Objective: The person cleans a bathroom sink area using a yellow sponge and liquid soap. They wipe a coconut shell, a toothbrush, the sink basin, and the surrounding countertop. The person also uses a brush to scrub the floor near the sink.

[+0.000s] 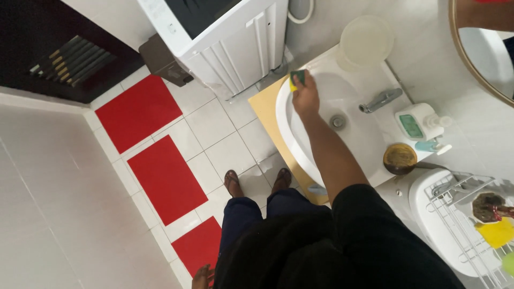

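Observation:
My right hand (305, 96) is shut on a green and yellow sponge (297, 78) and presses it against the far left rim of the white sink basin (289, 126). My arm stretches across the bowl, above the drain (337, 122). A chrome tap (380, 99) sits at the right side of the basin. My left hand (203, 277) hangs low by my leg at the bottom edge of the view, partly cut off, and nothing shows in it.
A white washing machine (225, 37) stands left of the sink, with a translucent bucket (367, 40) behind the basin. A soap dispenser (420, 120) and a brown round bowl (399, 158) sit on the counter. A wire rack (460, 219) is at the lower right. The floor has red tiles (166, 176).

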